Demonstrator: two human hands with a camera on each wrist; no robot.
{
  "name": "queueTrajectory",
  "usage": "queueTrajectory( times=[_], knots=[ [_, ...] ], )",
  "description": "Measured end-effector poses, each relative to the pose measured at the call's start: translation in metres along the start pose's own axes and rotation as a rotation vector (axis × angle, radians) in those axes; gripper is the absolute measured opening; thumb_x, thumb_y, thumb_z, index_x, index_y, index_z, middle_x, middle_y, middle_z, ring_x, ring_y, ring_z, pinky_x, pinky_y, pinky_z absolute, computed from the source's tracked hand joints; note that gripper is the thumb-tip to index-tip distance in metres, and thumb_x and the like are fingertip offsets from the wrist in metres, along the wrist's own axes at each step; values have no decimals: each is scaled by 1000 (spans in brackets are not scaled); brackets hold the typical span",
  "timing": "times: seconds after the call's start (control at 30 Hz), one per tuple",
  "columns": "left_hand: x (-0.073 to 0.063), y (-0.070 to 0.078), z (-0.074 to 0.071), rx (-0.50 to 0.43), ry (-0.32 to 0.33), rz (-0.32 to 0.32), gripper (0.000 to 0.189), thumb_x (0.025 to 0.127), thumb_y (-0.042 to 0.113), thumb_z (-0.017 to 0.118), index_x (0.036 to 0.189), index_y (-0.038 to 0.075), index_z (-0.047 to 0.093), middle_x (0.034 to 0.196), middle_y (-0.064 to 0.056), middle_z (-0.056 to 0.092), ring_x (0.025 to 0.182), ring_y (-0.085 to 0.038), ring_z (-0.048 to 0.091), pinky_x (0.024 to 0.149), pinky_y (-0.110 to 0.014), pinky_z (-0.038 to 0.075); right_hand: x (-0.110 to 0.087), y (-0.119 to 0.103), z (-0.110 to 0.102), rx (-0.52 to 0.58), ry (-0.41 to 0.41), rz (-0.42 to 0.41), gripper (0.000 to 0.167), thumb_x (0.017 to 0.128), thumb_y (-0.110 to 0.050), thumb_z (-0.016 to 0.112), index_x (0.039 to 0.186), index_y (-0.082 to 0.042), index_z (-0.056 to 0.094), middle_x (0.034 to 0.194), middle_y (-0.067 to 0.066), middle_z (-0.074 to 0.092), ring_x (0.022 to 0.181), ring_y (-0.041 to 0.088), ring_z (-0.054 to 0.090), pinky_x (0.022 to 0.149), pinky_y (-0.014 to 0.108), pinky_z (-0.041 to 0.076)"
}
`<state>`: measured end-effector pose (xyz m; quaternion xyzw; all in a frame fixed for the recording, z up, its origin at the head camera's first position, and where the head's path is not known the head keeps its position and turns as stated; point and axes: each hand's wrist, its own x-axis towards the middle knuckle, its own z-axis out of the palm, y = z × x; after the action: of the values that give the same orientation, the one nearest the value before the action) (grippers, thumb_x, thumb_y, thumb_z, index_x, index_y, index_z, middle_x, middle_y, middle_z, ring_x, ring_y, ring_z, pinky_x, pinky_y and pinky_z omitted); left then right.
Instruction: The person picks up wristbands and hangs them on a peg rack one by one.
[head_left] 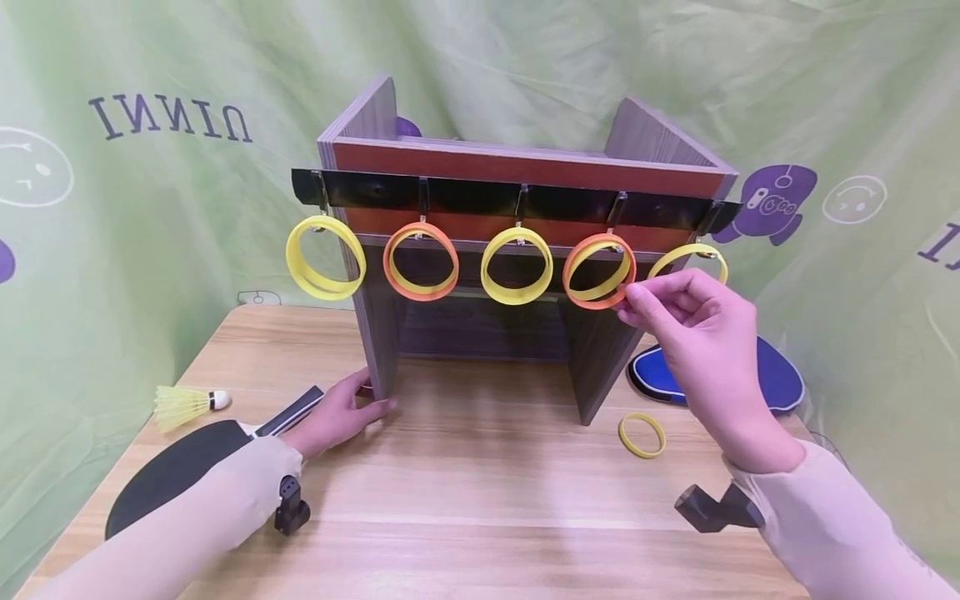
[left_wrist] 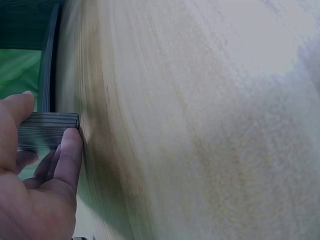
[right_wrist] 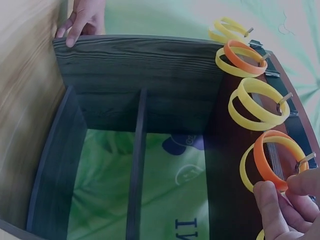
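My right hand (head_left: 712, 350) pinches the lower right edge of an orange silicone wristband (head_left: 592, 305), which hangs with a yellow one on the fourth hook of a black rail (head_left: 472, 196). The rail runs across the front of a grey wooden shelf (head_left: 377, 317). Low on the shelf's left side panel, my left hand (head_left: 341, 417) holds the panel edge, thumb and fingers on opposite faces (left_wrist: 50, 122). Yellow bands hang on the first hook (head_left: 295, 258), the middle hook (head_left: 487, 283) and the fifth hook, partly behind my right hand. An orange and yellow pair (head_left: 389, 271) hangs second.
A single yellow wristband (head_left: 643, 454) lies on the wooden table (head_left: 465, 517), front right of the shelf. Behind my right hand is a blue paddle case (head_left: 780, 379). A black table tennis paddle (head_left: 172, 467) and a yellow shuttlecock (head_left: 183, 404) lie at left.
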<state>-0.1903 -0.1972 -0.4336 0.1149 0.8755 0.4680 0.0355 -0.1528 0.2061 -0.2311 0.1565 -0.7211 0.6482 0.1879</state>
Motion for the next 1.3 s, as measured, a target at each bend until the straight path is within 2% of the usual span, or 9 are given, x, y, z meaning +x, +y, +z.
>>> queueTrajectory(
  times=[0.3, 0.5, 0.8, 0.9, 1.03, 1.2, 1.3],
  knots=[
    [-2, 5, 1, 6, -2, 5, 63, 102, 21, 68, 155, -3, 44, 139, -24, 65, 127, -37, 63, 109, -54, 48, -15, 5, -14, 15, -14, -26, 11, 94, 1, 74, 103, 5, 69, 94, 3, 82, 83, 12, 80, 78, 23, 61],
    [-3, 0, 2, 21, 8, -6, 62, 101, 20, 69, 153, -2, 45, 132, -23, 68, 118, -34, 65, 98, -43, 52, -27, 23, -31, -9, -32, 33, 8, 96, 2, 71, 103, 2, 69, 96, 0, 83, 82, 11, 80, 77, 21, 60],
    [-1, 1, 1, 11, 1, -10, 62, 102, 20, 69, 154, -1, 45, 141, -23, 64, 127, -36, 62, 110, -55, 46, -43, 70, -66, -69, -58, 149, 6, 97, 2, 70, 102, -1, 71, 91, -5, 82, 79, 7, 79, 75, 19, 60],
    [0, 1, 0, 10, -7, -10, 62, 102, 21, 68, 155, -1, 44, 143, -23, 63, 128, -36, 62, 110, -55, 47, -43, 93, -77, -175, -79, 208, 6, 99, 0, 68, 103, 5, 69, 86, -11, 80, 76, 3, 77, 73, 18, 61],
    [0, 1, 0, 11, -13, -15, 63, 103, 21, 68, 156, 0, 43, 142, -23, 63, 126, -35, 62, 106, -51, 49, -43, 124, -94, -418, -125, 326, 23, 102, -7, 66, 110, 14, 64, 82, -18, 75, 74, -4, 72, 70, 16, 60],
    [0, 2, -1, 3, -13, -17, 63, 102, 21, 68, 156, 0, 42, 142, -23, 63, 127, -35, 62, 107, -50, 49, -44, 159, -110, -554, -223, 459, 28, 102, -7, 65, 113, 19, 62, 84, 1, 76, 72, -2, 70, 69, 20, 61],
    [1, 2, 0, 10, -6, -6, 61, 102, 20, 68, 154, -1, 44, 139, -23, 65, 125, -36, 63, 106, -50, 49, -46, 172, -116, -619, -284, 502, 27, 102, -7, 64, 111, 18, 64, 87, 9, 76, 70, 1, 68, 67, 21, 60]
  ],
)
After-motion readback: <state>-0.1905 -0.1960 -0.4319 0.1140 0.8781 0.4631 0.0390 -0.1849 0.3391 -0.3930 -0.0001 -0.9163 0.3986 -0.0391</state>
